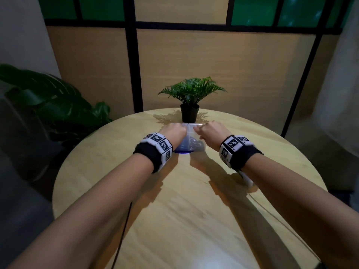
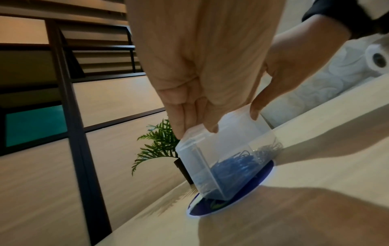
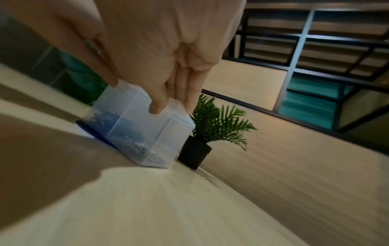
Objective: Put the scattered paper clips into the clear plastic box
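Observation:
The clear plastic box (image 1: 190, 131) stands on a dark blue round disc (image 1: 182, 151) on the round wooden table, just in front of a small potted plant. Blue paper clips (image 2: 231, 166) and silver ones (image 2: 267, 149) lie inside it in separate compartments. My left hand (image 2: 195, 123) pinches the box's top at its left end, thumb on the near side and fingers on the far side. My right hand (image 3: 172, 106) pinches the top at its right end the same way. The head view shows both hands (image 1: 174, 131) (image 1: 210, 131) side by side over the box. I see no loose clips on the table.
The potted plant (image 1: 190, 105) in a black pot stands right behind the box. A large leafy plant (image 1: 48, 105) sits off the table to the left. A dark cable (image 1: 124, 230) and a white cable (image 1: 246, 177) trail from my wrists across the bare wooden table top (image 1: 184, 210).

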